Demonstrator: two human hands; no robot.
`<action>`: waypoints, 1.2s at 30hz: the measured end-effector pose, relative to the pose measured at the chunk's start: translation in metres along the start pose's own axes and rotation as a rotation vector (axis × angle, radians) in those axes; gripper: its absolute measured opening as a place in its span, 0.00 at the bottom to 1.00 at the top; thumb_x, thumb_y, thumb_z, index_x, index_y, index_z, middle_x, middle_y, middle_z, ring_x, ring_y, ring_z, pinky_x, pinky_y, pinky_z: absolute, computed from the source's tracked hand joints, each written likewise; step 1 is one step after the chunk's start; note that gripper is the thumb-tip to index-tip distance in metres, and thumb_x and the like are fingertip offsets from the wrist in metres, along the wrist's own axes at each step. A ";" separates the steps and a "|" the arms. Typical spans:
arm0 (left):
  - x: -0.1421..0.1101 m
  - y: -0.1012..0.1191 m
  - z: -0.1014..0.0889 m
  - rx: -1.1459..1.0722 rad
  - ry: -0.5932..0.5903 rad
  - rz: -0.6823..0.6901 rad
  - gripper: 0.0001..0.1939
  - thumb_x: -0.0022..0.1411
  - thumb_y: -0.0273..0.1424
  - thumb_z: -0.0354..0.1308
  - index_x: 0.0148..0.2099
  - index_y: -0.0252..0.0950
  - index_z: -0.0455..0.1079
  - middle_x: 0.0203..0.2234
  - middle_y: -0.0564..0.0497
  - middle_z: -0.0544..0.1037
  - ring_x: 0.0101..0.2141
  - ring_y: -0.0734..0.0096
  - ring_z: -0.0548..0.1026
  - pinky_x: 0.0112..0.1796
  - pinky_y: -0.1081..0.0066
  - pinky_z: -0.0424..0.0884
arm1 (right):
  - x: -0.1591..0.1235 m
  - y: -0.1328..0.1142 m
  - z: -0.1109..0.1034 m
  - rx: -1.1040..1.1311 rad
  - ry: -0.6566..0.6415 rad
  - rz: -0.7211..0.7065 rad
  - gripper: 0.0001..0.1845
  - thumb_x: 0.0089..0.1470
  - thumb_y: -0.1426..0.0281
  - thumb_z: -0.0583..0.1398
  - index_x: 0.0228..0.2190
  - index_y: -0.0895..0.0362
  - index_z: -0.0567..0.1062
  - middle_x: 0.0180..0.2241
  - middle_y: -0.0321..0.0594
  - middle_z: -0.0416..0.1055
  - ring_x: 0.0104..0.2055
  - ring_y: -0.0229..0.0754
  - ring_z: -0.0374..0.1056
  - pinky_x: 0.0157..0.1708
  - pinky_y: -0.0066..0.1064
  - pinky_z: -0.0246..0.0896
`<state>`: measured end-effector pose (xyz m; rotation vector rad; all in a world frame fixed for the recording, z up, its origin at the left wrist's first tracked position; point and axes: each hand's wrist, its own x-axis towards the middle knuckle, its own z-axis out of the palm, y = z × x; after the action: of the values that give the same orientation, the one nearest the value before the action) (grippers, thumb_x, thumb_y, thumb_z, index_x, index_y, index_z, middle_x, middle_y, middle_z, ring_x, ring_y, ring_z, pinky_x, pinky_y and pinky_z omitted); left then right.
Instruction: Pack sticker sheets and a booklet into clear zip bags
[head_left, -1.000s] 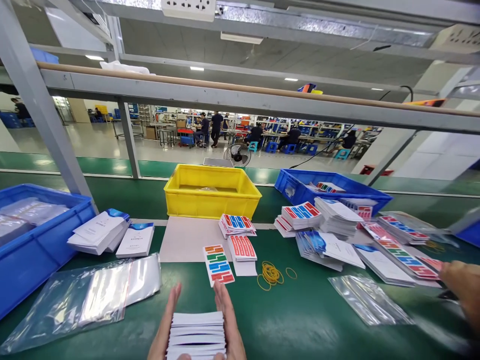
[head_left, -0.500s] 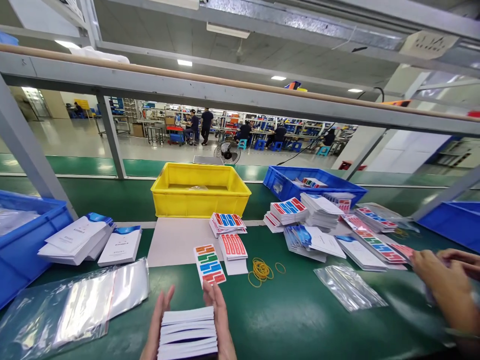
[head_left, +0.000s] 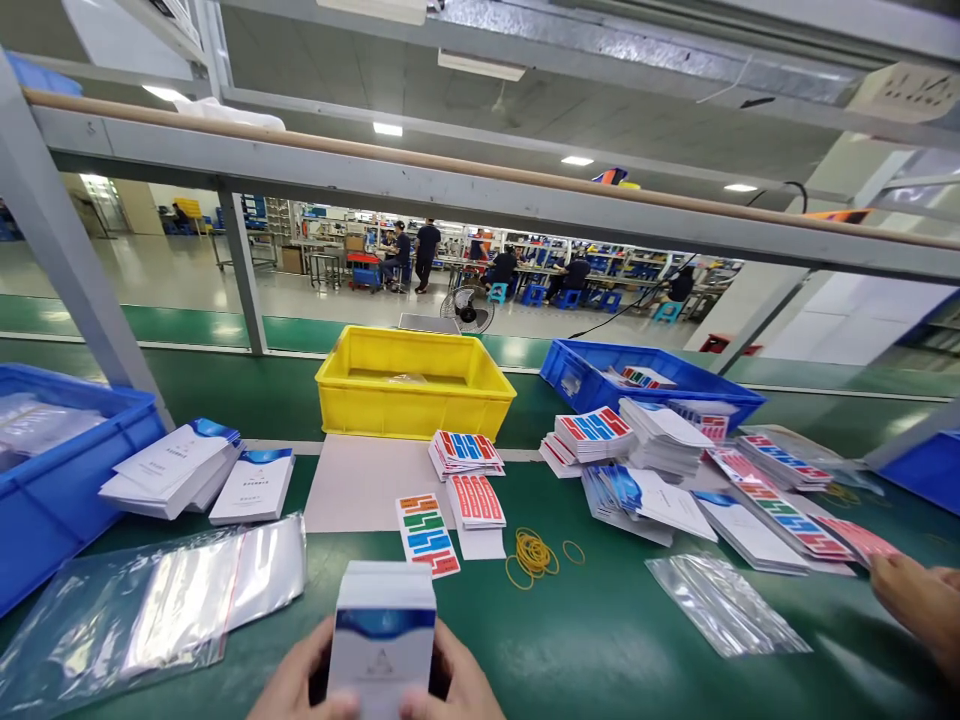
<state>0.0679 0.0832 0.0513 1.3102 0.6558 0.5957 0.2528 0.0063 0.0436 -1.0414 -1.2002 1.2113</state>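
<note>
At the bottom edge both my hands grip a stack of white booklets (head_left: 382, 640) stood on end, its blue-banded cover facing me. My left hand (head_left: 289, 680) wraps the stack's left side and my right hand (head_left: 461, 685) its right side, fingers curled round it. Just beyond on the green table lie a colour sticker sheet (head_left: 426, 534), a red sticker sheet (head_left: 475, 505), and a pile of yellow rubber bands (head_left: 531, 556).
Clear plastic bags (head_left: 150, 610) lie at left, beside booklet stacks (head_left: 180, 465) and a blue bin (head_left: 45, 480). A yellow bin (head_left: 415, 385) stands behind. At right are sticker and booklet piles (head_left: 660, 450), another bag (head_left: 724, 603), and another person's hand (head_left: 919, 605).
The booklet stack, held flat between my open palms, now stands upright with its cover toward me and my fingers closed round it. The other person's hand has drawn back toward the right edge.
</note>
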 end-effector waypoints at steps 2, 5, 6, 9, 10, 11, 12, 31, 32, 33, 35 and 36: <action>0.011 0.016 0.000 -0.107 0.012 -0.053 0.23 0.45 0.36 0.65 0.46 0.38 0.71 0.42 0.43 0.77 0.42 0.49 0.73 0.44 0.56 0.68 | 0.010 -0.002 -0.001 0.034 0.017 -0.006 0.35 0.43 0.49 0.60 0.49 0.55 0.67 0.42 0.46 0.73 0.44 0.52 0.69 0.44 0.41 0.63; 0.035 0.041 -0.002 -0.225 0.076 -0.134 0.21 0.43 0.35 0.66 0.41 0.34 0.72 0.39 0.41 0.78 0.40 0.51 0.75 0.42 0.58 0.69 | 0.026 -0.001 -0.017 -0.189 0.153 -0.014 0.32 0.52 0.52 0.54 0.53 0.58 0.62 0.45 0.49 0.71 0.46 0.49 0.68 0.46 0.41 0.62; 0.044 0.049 -0.004 -0.221 0.110 -0.155 0.19 0.42 0.34 0.66 0.40 0.34 0.72 0.38 0.41 0.78 0.39 0.51 0.75 0.41 0.58 0.69 | 0.030 0.000 -0.025 -0.336 0.216 -0.024 0.30 0.54 0.54 0.53 0.54 0.58 0.62 0.46 0.50 0.70 0.47 0.49 0.67 0.48 0.42 0.62; 0.069 0.065 -0.013 -0.115 0.253 -0.198 0.14 0.41 0.29 0.67 0.33 0.33 0.72 0.33 0.42 0.80 0.37 0.53 0.76 0.38 0.61 0.70 | 0.039 0.004 -0.047 -0.783 0.284 -0.080 0.23 0.55 0.65 0.53 0.52 0.59 0.65 0.52 0.51 0.64 0.54 0.50 0.61 0.54 0.43 0.55; 0.077 0.067 -0.017 -0.080 0.290 -0.209 0.12 0.41 0.28 0.66 0.32 0.32 0.72 0.31 0.43 0.80 0.36 0.54 0.76 0.37 0.63 0.70 | 0.040 0.005 -0.053 -0.893 0.252 -0.087 0.22 0.54 0.69 0.53 0.51 0.59 0.66 0.54 0.51 0.62 0.56 0.51 0.58 0.55 0.43 0.54; 0.084 0.068 -0.021 -0.050 0.317 -0.219 0.11 0.41 0.28 0.66 0.31 0.32 0.72 0.29 0.43 0.80 0.35 0.55 0.77 0.36 0.64 0.70 | 0.042 0.007 -0.058 -0.984 0.204 -0.078 0.23 0.52 0.72 0.53 0.51 0.59 0.67 0.56 0.51 0.60 0.58 0.51 0.56 0.56 0.42 0.53; 0.090 0.068 -0.025 -0.024 0.330 -0.233 0.10 0.42 0.28 0.65 0.30 0.32 0.72 0.28 0.43 0.80 0.34 0.56 0.77 0.35 0.65 0.70 | 0.044 0.009 -0.061 -1.059 0.153 -0.056 0.24 0.51 0.76 0.53 0.51 0.60 0.67 0.56 0.51 0.59 0.58 0.51 0.55 0.56 0.41 0.53; 0.100 0.070 -0.018 0.824 0.424 0.065 0.24 0.52 0.36 0.53 0.52 0.35 0.63 0.50 0.39 0.70 0.52 0.50 0.64 0.50 0.58 0.58 | 0.076 0.035 -0.063 -1.285 0.124 -0.204 0.13 0.51 0.77 0.55 0.39 0.60 0.74 0.42 0.51 0.73 0.44 0.49 0.68 0.45 0.40 0.66; 0.095 0.068 -0.004 0.811 0.354 0.143 0.21 0.55 0.37 0.50 0.50 0.36 0.65 0.43 0.42 0.74 0.45 0.55 0.70 0.45 0.62 0.64 | 0.076 0.033 -0.068 -1.274 0.161 -0.278 0.13 0.53 0.75 0.54 0.39 0.59 0.74 0.41 0.50 0.73 0.45 0.48 0.68 0.46 0.40 0.65; 0.089 0.064 0.011 0.764 0.221 0.165 0.17 0.57 0.38 0.49 0.46 0.37 0.67 0.35 0.45 0.76 0.37 0.61 0.73 0.38 0.67 0.67 | 0.077 0.030 -0.075 -1.272 0.214 -0.347 0.13 0.54 0.73 0.53 0.39 0.59 0.74 0.41 0.49 0.73 0.45 0.47 0.68 0.46 0.40 0.65; 0.083 0.049 0.037 0.681 -0.016 0.171 0.13 0.57 0.36 0.49 0.40 0.37 0.70 0.27 0.49 0.76 0.28 0.67 0.72 0.31 0.72 0.66 | 0.081 0.021 -0.096 -1.296 0.338 -0.430 0.13 0.56 0.70 0.51 0.39 0.58 0.73 0.40 0.48 0.74 0.46 0.46 0.68 0.47 0.39 0.64; 0.081 0.040 0.046 0.657 -0.063 0.138 0.12 0.56 0.35 0.50 0.39 0.36 0.71 0.26 0.49 0.76 0.26 0.69 0.71 0.30 0.73 0.65 | 0.084 0.015 -0.110 -1.341 0.391 -0.396 0.14 0.57 0.69 0.50 0.39 0.57 0.73 0.41 0.47 0.73 0.46 0.45 0.68 0.48 0.39 0.64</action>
<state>0.1560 0.1176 0.0890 1.9908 0.7438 0.4589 0.3576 0.0961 0.0253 -1.7343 -1.7702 -0.2760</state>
